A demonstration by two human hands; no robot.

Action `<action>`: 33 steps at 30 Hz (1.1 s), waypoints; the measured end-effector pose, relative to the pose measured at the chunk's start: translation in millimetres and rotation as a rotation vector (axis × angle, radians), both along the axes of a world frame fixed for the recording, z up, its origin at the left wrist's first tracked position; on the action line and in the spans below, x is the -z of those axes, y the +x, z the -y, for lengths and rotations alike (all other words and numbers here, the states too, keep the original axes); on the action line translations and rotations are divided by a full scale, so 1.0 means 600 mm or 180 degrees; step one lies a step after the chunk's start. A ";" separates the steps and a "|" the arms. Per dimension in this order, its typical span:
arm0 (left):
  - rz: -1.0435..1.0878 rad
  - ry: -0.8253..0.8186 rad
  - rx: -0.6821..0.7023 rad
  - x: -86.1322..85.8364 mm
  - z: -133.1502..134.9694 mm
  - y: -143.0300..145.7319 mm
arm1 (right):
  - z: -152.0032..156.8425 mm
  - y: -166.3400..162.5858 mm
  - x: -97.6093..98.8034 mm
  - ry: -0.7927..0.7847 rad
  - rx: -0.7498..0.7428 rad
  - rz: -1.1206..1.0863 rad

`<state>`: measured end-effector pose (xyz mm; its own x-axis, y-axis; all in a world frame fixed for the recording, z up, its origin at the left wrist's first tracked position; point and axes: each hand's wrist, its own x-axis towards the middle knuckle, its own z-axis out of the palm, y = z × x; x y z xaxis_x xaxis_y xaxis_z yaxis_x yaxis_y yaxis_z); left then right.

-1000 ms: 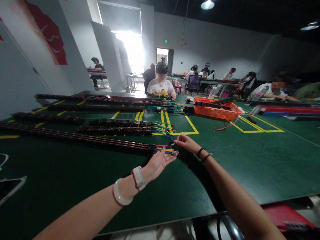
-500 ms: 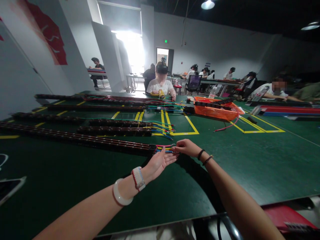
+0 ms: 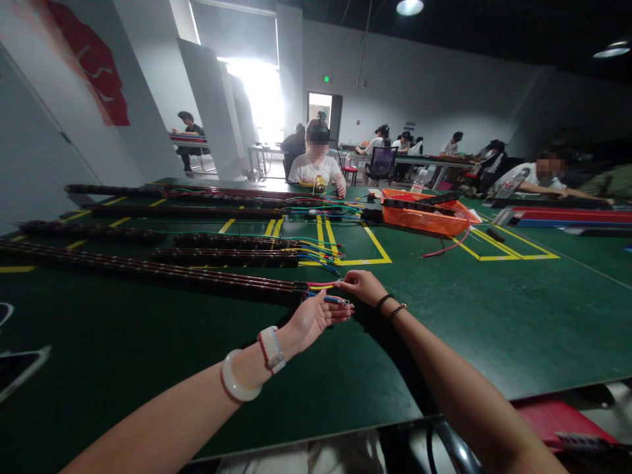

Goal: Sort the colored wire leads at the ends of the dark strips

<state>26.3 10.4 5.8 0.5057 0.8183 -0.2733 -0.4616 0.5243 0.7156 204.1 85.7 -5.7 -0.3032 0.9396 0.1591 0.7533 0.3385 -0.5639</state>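
Observation:
A long black cable chain lies across the green table, with coloured wires sticking out of its near end. My left hand lies palm up under the wire ends, fingers stretched out, and a blue wire rests on them. My right hand is just to the right, fingers pinched on the tips of a red and a yellow wire.
More black cable chains with wires lie further back. An orange basket stands at the back right, a loose red wire beside it. A phone lies at the left edge. Several people sit at tables behind.
My right hand dropped onto the wire ends and closed on them, then drew a red and a yellow wire slightly up and apart. My left hand stayed under the bundle.

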 end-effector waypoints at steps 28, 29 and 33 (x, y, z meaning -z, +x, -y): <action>-0.0660 0.0665 0.0475 0.006 0.008 0.006 | 0.032 0.009 -0.046 -0.1409 -0.0594 -0.0251; -0.0840 0.0877 0.0570 0.008 0.011 0.009 | 0.033 0.008 -0.045 -0.1433 -0.0572 -0.0222; -0.1299 0.1313 0.0797 0.009 0.019 0.016 | 0.036 0.004 -0.043 -0.1499 -0.0385 -0.0048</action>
<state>36.1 -0.7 0.3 0.6170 0.7679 -0.1720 -0.0078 0.2245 0.9744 206.2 64.2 19.9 -0.4156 0.8686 -0.2697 0.7149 0.1286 -0.6873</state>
